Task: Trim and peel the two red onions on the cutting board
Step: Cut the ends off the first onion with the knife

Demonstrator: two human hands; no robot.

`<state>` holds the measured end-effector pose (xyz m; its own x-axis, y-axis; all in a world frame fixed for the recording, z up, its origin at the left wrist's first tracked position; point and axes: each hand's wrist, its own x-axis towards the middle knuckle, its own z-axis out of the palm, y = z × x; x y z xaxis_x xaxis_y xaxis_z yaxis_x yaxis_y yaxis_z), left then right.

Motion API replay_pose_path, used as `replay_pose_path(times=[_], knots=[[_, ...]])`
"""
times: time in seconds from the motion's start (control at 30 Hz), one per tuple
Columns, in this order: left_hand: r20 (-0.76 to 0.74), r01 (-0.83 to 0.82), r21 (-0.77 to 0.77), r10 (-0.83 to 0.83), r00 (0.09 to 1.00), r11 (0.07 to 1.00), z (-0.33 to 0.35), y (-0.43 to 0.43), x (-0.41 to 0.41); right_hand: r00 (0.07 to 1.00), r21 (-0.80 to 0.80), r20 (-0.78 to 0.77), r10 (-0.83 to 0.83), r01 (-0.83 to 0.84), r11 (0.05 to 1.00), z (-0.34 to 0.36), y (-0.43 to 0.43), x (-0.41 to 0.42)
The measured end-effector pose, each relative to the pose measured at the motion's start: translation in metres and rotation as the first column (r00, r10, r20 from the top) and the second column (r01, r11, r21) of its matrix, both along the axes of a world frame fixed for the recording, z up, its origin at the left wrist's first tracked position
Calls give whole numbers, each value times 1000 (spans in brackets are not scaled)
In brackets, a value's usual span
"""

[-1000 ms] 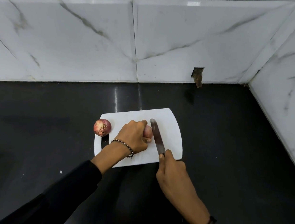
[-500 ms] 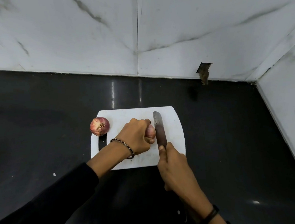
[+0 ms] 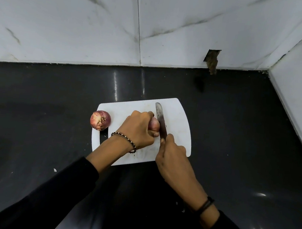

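Red-purple skin shows just past the fingertips of the left hand [image 3: 138,129], whose grip is curled closed over the held onion [image 3: 154,125], so that only the end on the grip's right is left bare. This onion is pressed down near the middle of the white cutting board [image 3: 180,120], which is laid on the dark desk [image 3: 235,139].

The right hand [image 3: 174,156] is wrapped shut round the handle of a kitchen knife [image 3: 160,120], and the handle is hidden inside that grip. The blade is pointed straight away from the right grip, toward the wall. It is set against the bare end of the held onion, just to the right of the left grip's fingertips. Whether the edge has entered the flesh cannot be told.

The cut is judged to turn on one relation. The onion's long axis appears to be laid sideways, out of the left grip toward the right, and the blade's long axis is run roughly square across it. The first trimming cut is therefore judged to be in hand. The left thumb is placed close beside the blade, so a slip could be risked there.

The second onion [image 3: 100,120] is left unpeeled well to the left of the left grip, at the board's left rim with its root end turned upward. It is nearer to the left hand.
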<state>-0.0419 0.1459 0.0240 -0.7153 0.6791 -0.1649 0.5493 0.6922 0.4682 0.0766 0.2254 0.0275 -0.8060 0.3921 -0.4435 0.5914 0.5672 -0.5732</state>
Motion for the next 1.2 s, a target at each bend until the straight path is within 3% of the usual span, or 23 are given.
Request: replay_pose_path(times=[0.2,0.63,1.2], knots=[[22,0,-3,0,1000,1000,0,0,1,995,39,90,33,-36,999,1,-7,17],[43,-19,-84,23,999,996,2,8,-10,998,42,-50,-34,36,998,-20,-7,0],[19,80,-133,-78,997,988,-1,14,-13,998,-23,-46,-52,51,998,-28,-9,4]])
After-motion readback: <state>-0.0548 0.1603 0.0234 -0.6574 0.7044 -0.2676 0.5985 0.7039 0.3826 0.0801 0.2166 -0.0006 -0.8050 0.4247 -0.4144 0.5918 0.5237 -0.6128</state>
